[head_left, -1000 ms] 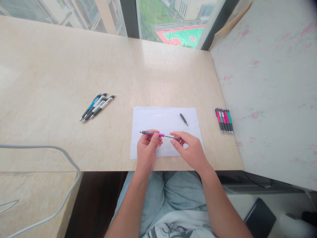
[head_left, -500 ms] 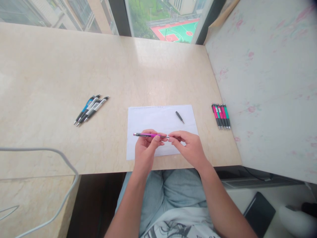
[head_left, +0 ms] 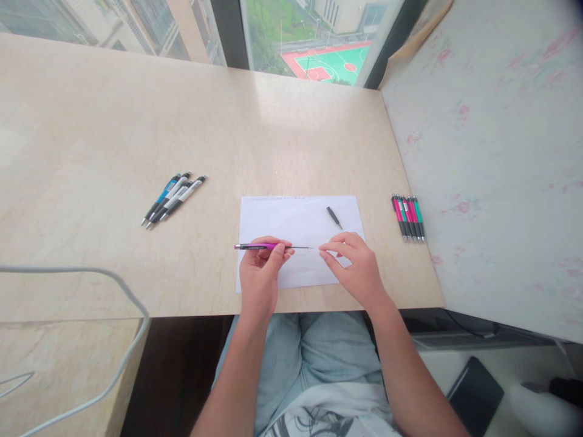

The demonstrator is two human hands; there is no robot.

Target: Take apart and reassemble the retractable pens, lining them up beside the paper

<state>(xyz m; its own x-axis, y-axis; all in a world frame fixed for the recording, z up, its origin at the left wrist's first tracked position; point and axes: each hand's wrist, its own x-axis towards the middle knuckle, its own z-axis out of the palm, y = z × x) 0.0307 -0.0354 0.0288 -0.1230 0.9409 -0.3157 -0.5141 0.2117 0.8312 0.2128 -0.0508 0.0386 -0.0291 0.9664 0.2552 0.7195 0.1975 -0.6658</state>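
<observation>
My left hand [head_left: 260, 271] is closed on a magenta pen barrel [head_left: 255, 246], held level above a white sheet of paper [head_left: 296, 224]. A thin dark refill [head_left: 300, 247] sticks out of the barrel to the right. My right hand [head_left: 357, 267] hovers just right of the refill's tip, apart from it. Its fingers are loosely stretched and hold nothing. A small black pen tip piece [head_left: 333, 216] lies on the paper, above my right hand.
Several blue, white and black pens [head_left: 173, 198] lie in a bunch at the left of the beige table [head_left: 136, 121]. Several pink and green pens [head_left: 409, 217] lie by the right wall. A grey cable [head_left: 113, 285] loops at the lower left.
My left hand has drawn the magenta barrel to the left. My right hand has let go of the refill's end, and a gap has opened between them.
</observation>
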